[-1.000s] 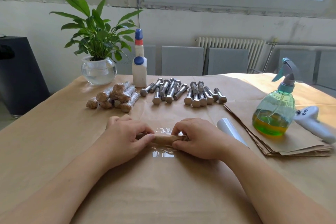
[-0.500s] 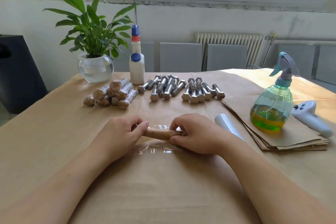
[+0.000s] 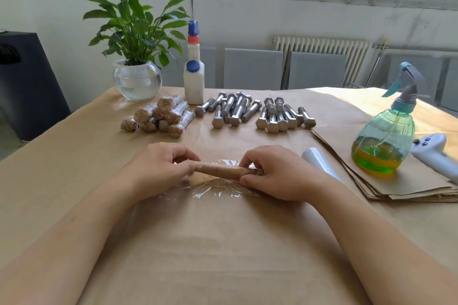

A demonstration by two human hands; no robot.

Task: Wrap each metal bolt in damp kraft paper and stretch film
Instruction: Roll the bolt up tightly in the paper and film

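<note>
Your left hand (image 3: 158, 168) and right hand (image 3: 275, 176) pinch opposite ends of a paper-wrapped bolt (image 3: 220, 171), fingers and thumbs curled round it, holding it just above a sheet of stretch film (image 3: 218, 192) spread at the middle of the kraft-covered table (image 3: 62, 168). The film looks to trail from the bolt's underside, so this reads as the start of rolling the film on. Unwrapped bolts (image 3: 250, 114) lie in two clusters at the far side, with a pile of finished bundles (image 3: 161, 116) to their left. The risks from here: the thin film may crease or cling to itself if one end leads the other, and the damp paper could loosen or tear if you squeeze or twist its ends. The film roll (image 3: 319, 163) lies just beside your right wrist, where a nudge could send it rolling toward the spray bottle (image 3: 384, 141) on the paper stack (image 3: 409, 186).
</note>
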